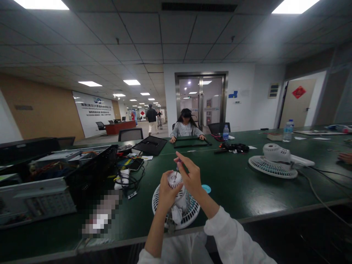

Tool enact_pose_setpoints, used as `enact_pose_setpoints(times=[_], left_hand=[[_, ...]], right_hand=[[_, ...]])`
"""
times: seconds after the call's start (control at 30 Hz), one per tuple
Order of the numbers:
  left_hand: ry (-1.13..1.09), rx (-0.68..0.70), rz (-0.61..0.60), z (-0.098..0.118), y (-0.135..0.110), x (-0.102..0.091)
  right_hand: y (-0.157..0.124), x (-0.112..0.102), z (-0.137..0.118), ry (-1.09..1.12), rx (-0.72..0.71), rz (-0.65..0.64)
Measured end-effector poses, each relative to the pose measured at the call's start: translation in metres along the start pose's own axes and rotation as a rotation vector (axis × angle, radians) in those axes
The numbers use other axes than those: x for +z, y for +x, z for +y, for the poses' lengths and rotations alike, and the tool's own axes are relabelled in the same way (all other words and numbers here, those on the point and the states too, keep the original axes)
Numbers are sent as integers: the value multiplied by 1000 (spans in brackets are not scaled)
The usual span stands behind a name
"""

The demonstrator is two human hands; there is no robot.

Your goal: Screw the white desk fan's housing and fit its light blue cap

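- The small white fan (189, 216) lies grille-down on the counter (242, 190), directly under the fingers. Its round, slatted plastic grille makes a steady base, and its smooth cylindrical motor housing (175, 180) faces up.
- The left hand (165, 196) wraps its fingers tightly around the housing from the near side, apparently bracing it against turning.
- The right hand (192, 176) pinches its fingers together on a slim screwdriver (177, 169), held nearly upright with the tip down on the housing's top.
- Just right of the right fingers, a small glossy blue disc (206, 189) lies flat on the dark green, faintly reflective counter.
- Left of the fingers sit tangled dark cables (129, 179) and an open metal computer case (55, 176).
- Well off to the right, a second fan (272, 163) also lies grille-down.
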State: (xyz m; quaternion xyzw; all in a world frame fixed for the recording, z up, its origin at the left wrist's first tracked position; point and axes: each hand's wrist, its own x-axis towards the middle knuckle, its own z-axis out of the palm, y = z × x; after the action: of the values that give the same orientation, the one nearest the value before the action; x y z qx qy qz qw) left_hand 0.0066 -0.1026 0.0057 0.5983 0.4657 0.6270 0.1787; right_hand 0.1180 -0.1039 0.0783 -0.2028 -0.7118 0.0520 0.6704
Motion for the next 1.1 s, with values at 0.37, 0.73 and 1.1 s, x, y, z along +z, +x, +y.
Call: enact_pose_setpoints(times=[0.37,0.73,1.1], left_hand=[[4,-8,3,1,0,0],[19,-9,-19,2,0,0],[12,3,-15,1,0,0]], right_hand=[[-2,-1,-1,19,-23,-21],[-2,0,-3,-15,-52,-3],[-2,2,-2,-1,-57,3]])
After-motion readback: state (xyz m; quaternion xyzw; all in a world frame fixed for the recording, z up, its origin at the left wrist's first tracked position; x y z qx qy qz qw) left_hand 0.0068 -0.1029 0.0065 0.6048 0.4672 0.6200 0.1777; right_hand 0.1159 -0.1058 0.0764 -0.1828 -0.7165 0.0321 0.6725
